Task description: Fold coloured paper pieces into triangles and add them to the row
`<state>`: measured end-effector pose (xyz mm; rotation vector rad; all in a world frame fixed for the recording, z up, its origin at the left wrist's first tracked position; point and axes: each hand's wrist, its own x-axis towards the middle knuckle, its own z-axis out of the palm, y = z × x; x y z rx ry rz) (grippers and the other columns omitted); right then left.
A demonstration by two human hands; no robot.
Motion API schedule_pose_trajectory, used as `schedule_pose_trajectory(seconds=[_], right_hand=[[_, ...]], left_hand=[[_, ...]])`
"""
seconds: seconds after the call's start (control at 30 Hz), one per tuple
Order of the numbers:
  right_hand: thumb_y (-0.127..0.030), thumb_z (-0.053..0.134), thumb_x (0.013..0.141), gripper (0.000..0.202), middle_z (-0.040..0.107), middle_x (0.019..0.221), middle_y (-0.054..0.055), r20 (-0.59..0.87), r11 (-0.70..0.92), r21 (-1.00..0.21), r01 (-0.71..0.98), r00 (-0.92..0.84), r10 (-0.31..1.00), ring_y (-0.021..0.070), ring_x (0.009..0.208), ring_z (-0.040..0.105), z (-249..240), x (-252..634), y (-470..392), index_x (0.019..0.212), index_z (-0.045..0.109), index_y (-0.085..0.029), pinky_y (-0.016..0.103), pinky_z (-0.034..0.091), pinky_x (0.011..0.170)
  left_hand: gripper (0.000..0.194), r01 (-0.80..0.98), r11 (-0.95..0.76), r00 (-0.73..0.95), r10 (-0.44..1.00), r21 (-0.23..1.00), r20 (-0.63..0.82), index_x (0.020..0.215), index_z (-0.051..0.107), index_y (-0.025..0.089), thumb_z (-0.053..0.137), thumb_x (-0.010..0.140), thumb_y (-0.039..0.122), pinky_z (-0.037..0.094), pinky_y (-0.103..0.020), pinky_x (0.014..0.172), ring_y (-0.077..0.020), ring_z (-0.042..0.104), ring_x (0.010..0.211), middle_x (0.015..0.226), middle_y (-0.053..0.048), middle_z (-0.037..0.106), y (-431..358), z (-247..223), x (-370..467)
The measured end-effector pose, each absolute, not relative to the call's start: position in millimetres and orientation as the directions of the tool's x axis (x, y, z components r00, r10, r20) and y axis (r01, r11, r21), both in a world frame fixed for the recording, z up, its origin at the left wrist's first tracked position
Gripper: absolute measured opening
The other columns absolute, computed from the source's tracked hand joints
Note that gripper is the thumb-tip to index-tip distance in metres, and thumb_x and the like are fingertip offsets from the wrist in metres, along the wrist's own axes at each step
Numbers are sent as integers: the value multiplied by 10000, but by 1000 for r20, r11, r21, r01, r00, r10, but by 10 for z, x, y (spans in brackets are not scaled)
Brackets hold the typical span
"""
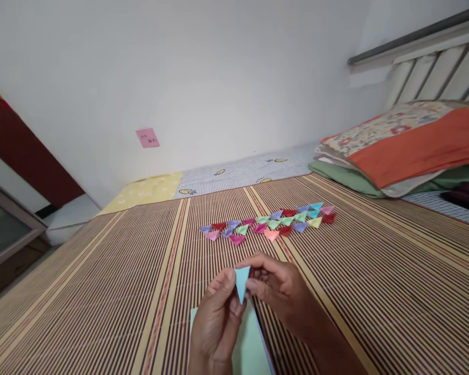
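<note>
From here, L hand (217,319) and R hand (279,284) are both pinched on the blue paper triangle (241,284), w/ folded pcs (273,224) approx 1 o'clock of it, so prob best to keep edges flush & press creases evenly.

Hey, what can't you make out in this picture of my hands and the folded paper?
All in the head view:
- Back of the blue folded paper: turned away from the camera.
- Pale green sheet: partly behind the left hand, cut off by the bottom edge.
- Writing on the pink note: too small to read.
- Dark item: cut off by the right edge.
</note>
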<state>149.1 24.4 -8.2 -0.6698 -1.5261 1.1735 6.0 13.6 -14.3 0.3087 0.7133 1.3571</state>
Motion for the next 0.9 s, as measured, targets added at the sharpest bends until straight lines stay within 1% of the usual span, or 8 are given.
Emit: schedule_pose_trajectory(seconds=[0.17,0.3,0.4,0.5,0.57,0.7,0.8,0.9], right_hand=[[-216,661,913,170,631,826,0,403,352,-910,-218,-274,873,130,712,630,-67,1507,261,1067,733,-221,261,522,681],[-218,624,935,173,629,847,5,431,386,-900,-201,-286,856,131,713,632,-35,1525,246,1074,726,-221,270,523,689],[-187,578,941,198,641,903,15,449,417,-893,-169,-266,853,136,731,633,-14,1529,235,1082,712,-224,281,520,704],[-78,559,869,282,648,935,16,506,509,-860,-40,-209,837,152,808,629,-14,1510,238,1061,701,-229,283,507,740],[-23,557,811,309,642,920,11,570,585,-809,54,-167,804,156,833,620,-26,1480,243,998,698,-225,271,495,731],[-9,566,813,276,626,879,8,694,693,-700,173,-67,717,160,831,610,-78,1403,249,938,686,-224,261,484,700],[0,516,844,298,634,885,32,776,747,-588,310,-43,629,190,870,610,-156,1364,269,953,683,-221,307,489,751],[-13,488,878,305,626,906,56,817,757,-483,441,-83,570,215,875,590,-248,1342,307,986,686,-219,355,475,767]], left_hand=[[260,-794,248,125,960,556,-249,696,731,107,953,571,163,570,-158,577,-86,636,578,682,-27,685,142,-142,107],[250,-799,234,107,962,554,-252,686,727,113,949,583,167,561,-173,560,-95,633,574,690,-35,689,140,-143,122],[259,-776,227,96,965,588,-245,701,733,125,951,583,202,526,-176,515,-103,617,560,667,-26,676,136,-151,124],[250,-725,166,41,979,668,-199,710,739,135,935,619,262,485,-167,503,-96,586,564,642,-7,649,126,-146,133],[246,-663,101,-21,988,742,-153,731,750,132,909,664,308,483,-169,540,-90,568,588,671,-11,656,111,-132,148],[270,-527,1,-109,992,850,-68,829,788,128,844,745,378,506,-211,654,-123,585,683,738,-39,682,76,-106,209],[270,-518,14,-85,994,855,-68,887,803,140,796,794,394,522,-259,714,-154,610,735,788,-58,703,63,-102,265],[259,-566,56,-36,995,822,-92,920,811,146,795,789,369,526,-262,706,-165,633,748,820,-72,722,62,-94,283]])
